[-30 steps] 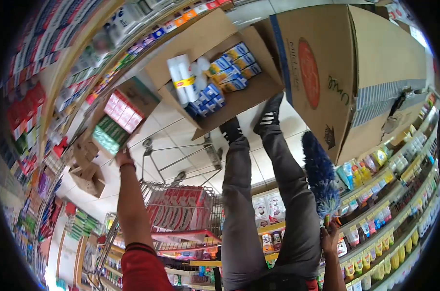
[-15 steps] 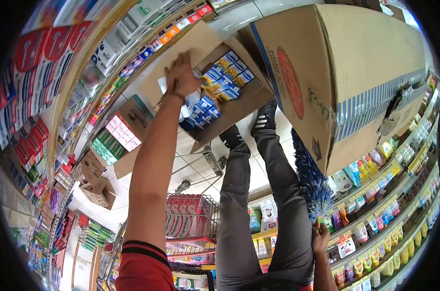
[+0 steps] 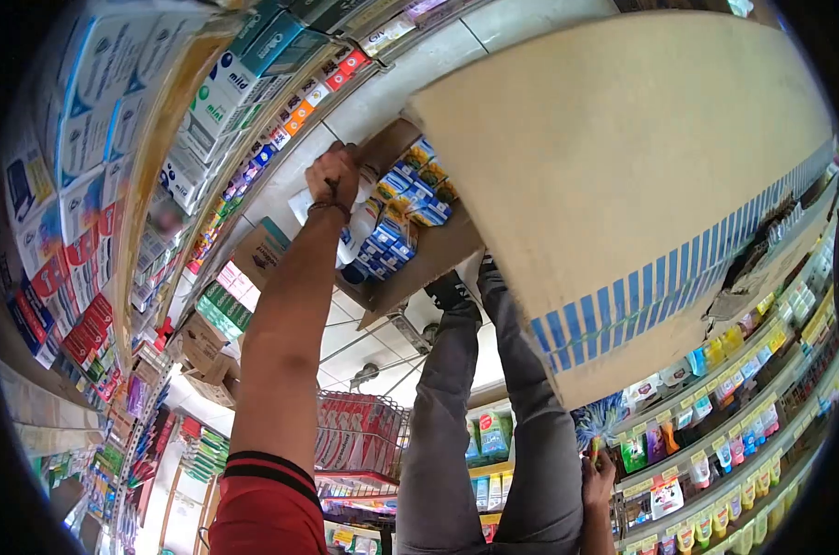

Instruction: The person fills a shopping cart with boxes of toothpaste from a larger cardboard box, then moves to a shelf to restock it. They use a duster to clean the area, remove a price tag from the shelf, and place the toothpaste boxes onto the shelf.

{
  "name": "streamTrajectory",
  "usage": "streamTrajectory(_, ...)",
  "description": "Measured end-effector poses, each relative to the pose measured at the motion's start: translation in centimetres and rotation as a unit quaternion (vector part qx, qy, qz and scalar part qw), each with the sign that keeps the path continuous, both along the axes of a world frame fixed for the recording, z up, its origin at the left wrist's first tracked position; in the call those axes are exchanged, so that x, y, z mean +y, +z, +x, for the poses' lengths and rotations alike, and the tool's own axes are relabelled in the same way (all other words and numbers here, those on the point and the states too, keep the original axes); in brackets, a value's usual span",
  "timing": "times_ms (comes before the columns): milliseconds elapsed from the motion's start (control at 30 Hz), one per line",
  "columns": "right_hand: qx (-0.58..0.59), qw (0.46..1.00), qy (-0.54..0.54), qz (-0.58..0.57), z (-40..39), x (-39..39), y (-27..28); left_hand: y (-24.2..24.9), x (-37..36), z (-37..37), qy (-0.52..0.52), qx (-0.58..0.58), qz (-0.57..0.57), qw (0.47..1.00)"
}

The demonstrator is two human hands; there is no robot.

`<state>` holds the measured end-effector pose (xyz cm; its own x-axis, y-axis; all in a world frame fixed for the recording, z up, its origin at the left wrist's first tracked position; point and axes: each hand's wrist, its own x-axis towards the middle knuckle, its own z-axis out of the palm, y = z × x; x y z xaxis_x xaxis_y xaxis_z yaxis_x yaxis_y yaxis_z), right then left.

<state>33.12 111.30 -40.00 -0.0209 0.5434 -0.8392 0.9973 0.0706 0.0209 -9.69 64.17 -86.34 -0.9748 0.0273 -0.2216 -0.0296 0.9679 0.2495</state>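
My left hand (image 3: pixel 334 176) is closed at the far left edge of an open cardboard box, its fingers wrapped on the flap (image 3: pixel 389 146). Inside the box (image 3: pixel 438 262) sit several small blue, white and yellow packs (image 3: pixel 390 242) and white bottles (image 3: pixel 362 222), partly covered by my hand and wrist. At the lower right, beside my leg, my right hand (image 3: pixel 598 474) grips the handle of a blue fluffy duster (image 3: pixel 601 421). Most of the duster's head is hidden behind a big carton.
The big carton (image 3: pixel 623 176) with blue stripes fills the upper right. Product shelves (image 3: pixel 715 416) curve along the right and others (image 3: pixel 207 120) along the left. A wire basket (image 3: pixel 359 430) of red boxes stands by my legs. Smaller cartons (image 3: pixel 207 342) lie on the floor at left.
My left hand has gone from spread on the flap to closed around it, and the flap is lifted. The big carton appears larger and further left, covering part of the open box.
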Motion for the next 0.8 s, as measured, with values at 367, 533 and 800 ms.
streamTrajectory(367, -0.016, 0.999, 0.008, -0.028, -0.4, 3.0, -1.0, 12.8, 3.8, -4.5, -0.003, 0.097, -0.192, 0.977)
streamTrajectory(533, -0.034, 0.998, 0.038, -0.032, -0.3, 3.4, -1.0, 11.9, 1.2, -1.1, 0.298, 0.112, -0.25, 0.914)
streamTrajectory(800, -0.032, 0.998, 0.027, -0.046, -1.9, 3.3, -1.2, 13.9, 6.0, 1.5, 0.407, 0.054, 0.204, 0.889)
